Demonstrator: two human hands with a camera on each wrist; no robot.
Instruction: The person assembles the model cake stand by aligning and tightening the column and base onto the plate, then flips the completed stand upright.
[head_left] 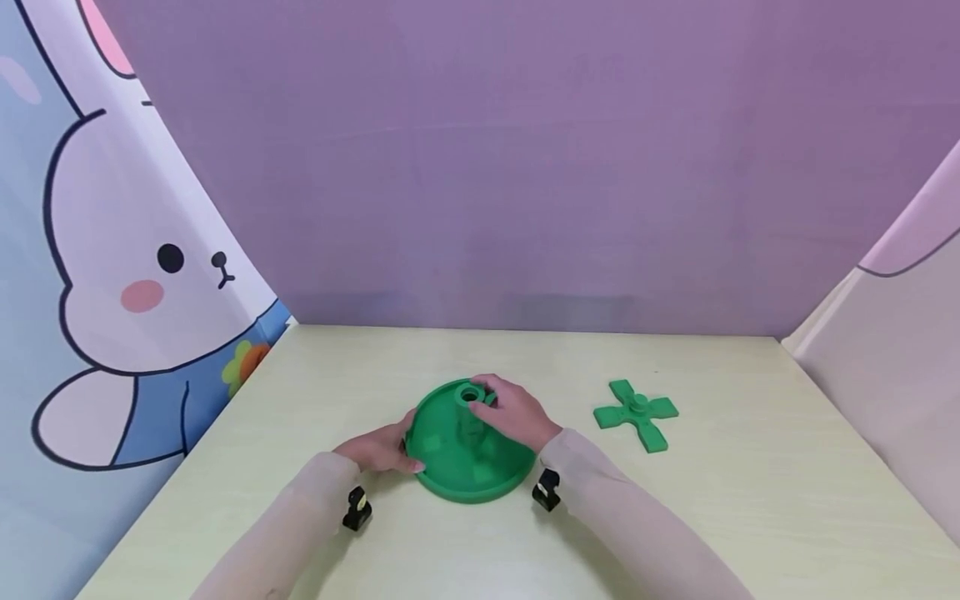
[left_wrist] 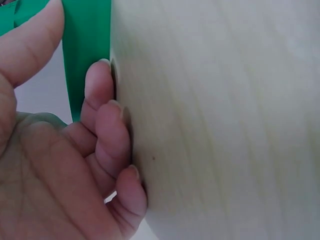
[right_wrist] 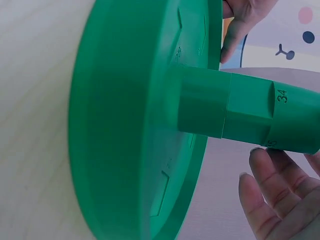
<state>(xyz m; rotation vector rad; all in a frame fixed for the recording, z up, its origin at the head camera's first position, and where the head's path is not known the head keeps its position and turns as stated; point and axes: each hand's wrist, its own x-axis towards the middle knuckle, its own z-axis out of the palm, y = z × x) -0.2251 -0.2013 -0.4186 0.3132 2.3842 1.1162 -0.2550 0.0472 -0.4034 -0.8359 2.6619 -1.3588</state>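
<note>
A round green base (head_left: 442, 479) with a raised rim lies on the table, and a hollow green post (right_wrist: 205, 102) stands upright from its middle. My left hand (head_left: 382, 446) grips the base's left edge, thumb by the rim and fingers (left_wrist: 112, 130) curled low along its side at the tabletop. My right hand (head_left: 517, 412) holds the post's top end, thumb in front and fingers behind. In the right wrist view, the number 34 shows on the post's upper section (right_wrist: 295, 117). A green four-armed cross piece (head_left: 638, 405) with a round central stub lies to the right, untouched.
The pale wood-look table (head_left: 750, 500) reaches back to a purple panel (head_left: 525, 167). A cartoon rabbit cloth (head_left: 112, 250) hangs at the left, and another pale cloth (head_left: 892, 375) at the right. Small black devices (head_left: 357, 508) sit on both wrists.
</note>
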